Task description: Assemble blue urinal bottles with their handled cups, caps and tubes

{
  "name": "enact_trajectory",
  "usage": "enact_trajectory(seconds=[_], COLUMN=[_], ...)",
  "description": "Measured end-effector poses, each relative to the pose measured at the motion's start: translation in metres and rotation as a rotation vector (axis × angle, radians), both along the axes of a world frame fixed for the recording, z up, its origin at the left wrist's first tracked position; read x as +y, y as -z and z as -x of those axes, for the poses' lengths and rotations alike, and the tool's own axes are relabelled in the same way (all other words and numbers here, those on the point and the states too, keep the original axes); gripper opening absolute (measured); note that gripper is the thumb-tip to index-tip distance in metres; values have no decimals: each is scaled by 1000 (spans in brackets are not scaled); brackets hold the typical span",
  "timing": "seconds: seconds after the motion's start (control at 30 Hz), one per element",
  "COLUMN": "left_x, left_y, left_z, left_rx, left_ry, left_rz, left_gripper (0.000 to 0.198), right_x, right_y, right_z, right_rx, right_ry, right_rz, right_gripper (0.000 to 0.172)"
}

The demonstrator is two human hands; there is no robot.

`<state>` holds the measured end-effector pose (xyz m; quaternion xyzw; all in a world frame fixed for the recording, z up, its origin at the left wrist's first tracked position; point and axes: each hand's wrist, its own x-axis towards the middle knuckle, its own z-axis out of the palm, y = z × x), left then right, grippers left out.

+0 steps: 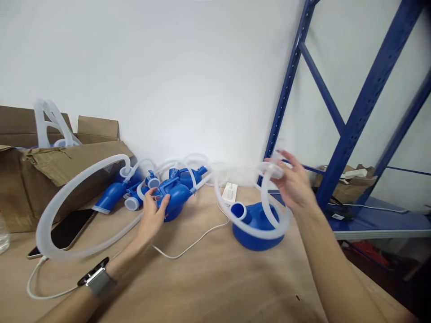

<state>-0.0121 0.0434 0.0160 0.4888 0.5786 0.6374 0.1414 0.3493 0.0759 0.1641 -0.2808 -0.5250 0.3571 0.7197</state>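
My left hand point(154, 214) is closed on a blue plastic urine bottle point(178, 197) lying on its side, its narrow neck pointing right into a translucent hose. Raised at the right, my right hand point(291, 181) grips the end of a coiled translucent hose point(251, 231), at a clear fitting slightly blurred by motion. Below that hand a second blue urine bottle point(257, 240) sits on the table, its round mouth facing up; the hose loops in front of it. Several more blue bottles point(112, 196) with hoses lie left of and behind my left hand.
At the left, a cardboard box point(81, 161) holds more hoses. A phone point(72, 229) lies beside it on the wooden table point(202, 287), with a white cable point(182, 255) running across. A white power strip point(230, 194) is near the wall. A blue metal rack point(357, 103) stands right.
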Motion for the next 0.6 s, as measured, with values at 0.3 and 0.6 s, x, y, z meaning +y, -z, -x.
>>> enact_trajectory(seconds=[0.3, 0.6], left_x=[-11, -3], left_y=[19, -75], left_z=[-29, -105], left_rx=[737, 137], left_ry=[112, 619], left_rz=[119, 139], left_gripper=[50, 68], right_x=[28, 27], right_y=[28, 54], right_z=[72, 84], right_rx=[-210, -226], right_ry=[-186, -258], right_rz=[173, 183], right_gripper=[52, 55])
